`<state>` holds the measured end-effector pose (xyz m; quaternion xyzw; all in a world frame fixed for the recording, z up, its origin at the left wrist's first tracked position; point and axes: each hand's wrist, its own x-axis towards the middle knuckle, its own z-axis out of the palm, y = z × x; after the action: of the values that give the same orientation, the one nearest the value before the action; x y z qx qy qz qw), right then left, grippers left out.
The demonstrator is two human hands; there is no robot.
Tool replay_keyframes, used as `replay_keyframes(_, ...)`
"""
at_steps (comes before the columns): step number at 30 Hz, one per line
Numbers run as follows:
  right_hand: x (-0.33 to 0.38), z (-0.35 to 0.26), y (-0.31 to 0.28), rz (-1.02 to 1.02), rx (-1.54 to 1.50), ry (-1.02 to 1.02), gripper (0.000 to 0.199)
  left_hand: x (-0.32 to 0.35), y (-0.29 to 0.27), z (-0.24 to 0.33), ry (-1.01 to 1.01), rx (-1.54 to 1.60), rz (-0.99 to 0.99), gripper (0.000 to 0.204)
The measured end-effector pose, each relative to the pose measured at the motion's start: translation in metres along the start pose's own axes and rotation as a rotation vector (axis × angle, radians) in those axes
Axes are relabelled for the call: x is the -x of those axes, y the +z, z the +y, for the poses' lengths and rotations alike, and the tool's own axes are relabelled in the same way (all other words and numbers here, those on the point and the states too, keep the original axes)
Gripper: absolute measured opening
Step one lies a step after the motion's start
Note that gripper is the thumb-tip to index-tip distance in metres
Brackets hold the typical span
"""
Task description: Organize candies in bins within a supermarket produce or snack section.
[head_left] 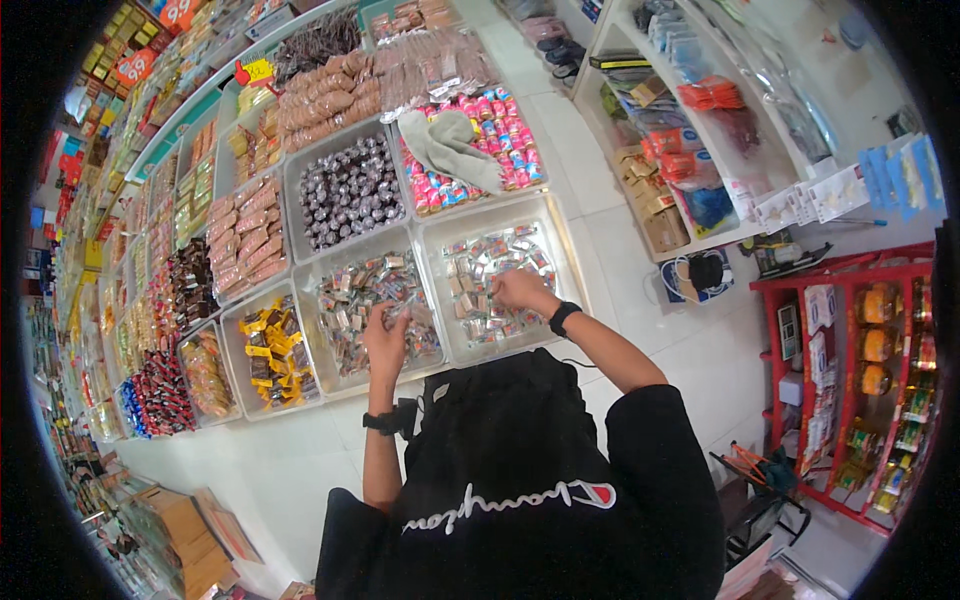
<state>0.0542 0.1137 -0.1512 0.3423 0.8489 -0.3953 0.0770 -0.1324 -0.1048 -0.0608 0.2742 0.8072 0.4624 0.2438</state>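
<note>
My left hand [386, 338] is over a clear bin [322, 372] of small wrapped candies [368, 288], its thumb and fingers apart and nothing visible between them. In the neighbouring bin [572, 285] on the right lie more small wrapped candies [470, 262] in clear and coloured film. My right hand [524, 291] reaches down onto these, its fingers curled together among the wrappers; what they pinch, if anything, is hidden. Dark bands sit on both wrists.
Beyond are bins of dark round candies [350, 190] and pink-wrapped sweets [518, 150] with a grey cloth [452, 145] on top. Yellow-wrapped sweets [270, 350] fill a bin on the left. A white shelf [690, 130] and a red rack [840, 290] stand right, across the tiled floor [620, 235].
</note>
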Motion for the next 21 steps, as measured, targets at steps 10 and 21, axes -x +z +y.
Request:
replay_keyframes(10,-0.023,-0.027,0.067,0.083,0.280,0.115,0.032,-0.028,0.017,0.012,0.013,0.220,-0.172,0.024)
replay_keyframes(21,-0.012,-0.006,0.025,-0.007,0.262,-0.174,0.023,-0.043,0.013,-0.007,-0.030,0.283,-0.184,0.020)
